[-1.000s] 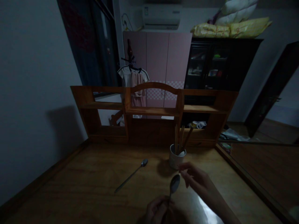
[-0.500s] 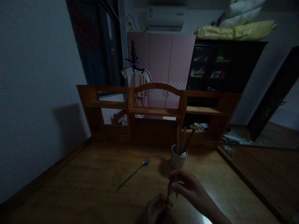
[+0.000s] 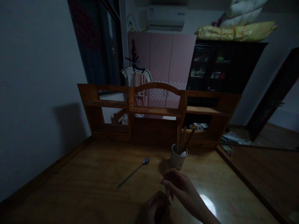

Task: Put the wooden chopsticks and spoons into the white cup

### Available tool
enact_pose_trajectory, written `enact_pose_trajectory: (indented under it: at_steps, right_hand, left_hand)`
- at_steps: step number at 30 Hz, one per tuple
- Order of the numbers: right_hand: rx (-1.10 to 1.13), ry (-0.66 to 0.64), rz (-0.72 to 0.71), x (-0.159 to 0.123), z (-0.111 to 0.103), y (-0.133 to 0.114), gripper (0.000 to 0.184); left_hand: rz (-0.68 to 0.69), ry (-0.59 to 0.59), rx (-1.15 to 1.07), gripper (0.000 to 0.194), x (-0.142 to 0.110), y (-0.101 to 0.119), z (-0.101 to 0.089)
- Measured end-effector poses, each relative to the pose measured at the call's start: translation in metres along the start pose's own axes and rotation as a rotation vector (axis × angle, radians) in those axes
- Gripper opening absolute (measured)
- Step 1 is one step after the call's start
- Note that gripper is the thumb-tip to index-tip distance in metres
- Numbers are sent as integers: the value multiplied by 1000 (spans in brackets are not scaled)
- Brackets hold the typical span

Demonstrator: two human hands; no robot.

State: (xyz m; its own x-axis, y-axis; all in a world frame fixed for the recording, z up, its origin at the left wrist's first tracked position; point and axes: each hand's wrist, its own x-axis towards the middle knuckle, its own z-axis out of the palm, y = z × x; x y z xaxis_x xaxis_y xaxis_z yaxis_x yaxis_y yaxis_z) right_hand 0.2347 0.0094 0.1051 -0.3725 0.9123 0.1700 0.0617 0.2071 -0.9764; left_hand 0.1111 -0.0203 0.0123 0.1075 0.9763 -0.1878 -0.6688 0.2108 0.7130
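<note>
My left hand (image 3: 157, 207) is closed round the handle of a metal spoon near the bottom edge of the view. My right hand (image 3: 181, 188) curls over the spoon's bowl and hides it, with the fingers pinched together around it. A second long-handled spoon (image 3: 134, 171) lies loose on the wooden desk (image 3: 93, 183) to the left of my hands. Just beyond my right hand stands a white cup (image 3: 177, 158) holding several wooden chopsticks (image 3: 183, 139).
A wooden shelf unit (image 3: 156, 109) runs along the back of the desk. The wall is close on the left. Behind are a pink wardrobe (image 3: 163, 62), a dark cabinet (image 3: 217, 65) and hanging clothes (image 3: 136, 79). The room is dim.
My right hand has moved left and down onto the spoon's bowl, which was in plain sight a second ago and is now covered. The camera shifted slightly.
</note>
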Motion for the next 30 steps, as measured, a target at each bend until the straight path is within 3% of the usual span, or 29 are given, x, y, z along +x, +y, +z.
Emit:
enact_pose_trajectory:
  at_steps: [3,6,11,14,17,21,26,30]
  right_hand:
    - [-93,2,-29,1,0,-12,24]
    - [-213,68,-107,5,-11,-42,23]
    - [-379,393,-381,30,-52,-109,23]
    - [-535,587,-537,56,-76,-128,26]
    - [-662,530,-550,83,-89,-120,29]
    - [-785,406,-485,110,-95,-86,31]
    - [-851,329,-460,127,-98,-49,31]
    - [-863,318,-434,137,-102,-30,33]
  left_hand:
    - [-67,7,-21,33,0,1,5]
    - [-131,18,-9,44,5,0,7]
    - [-190,29,66,46,11,-3,1]
    - [-176,-4,66,46,13,-6,-2]
    - [-135,9,64,48,13,-11,0]
    - [-101,82,61,50,9,-11,6]
    - [-123,-6,189,51,4,-3,7]
    - [-95,63,225,49,3,-1,10]
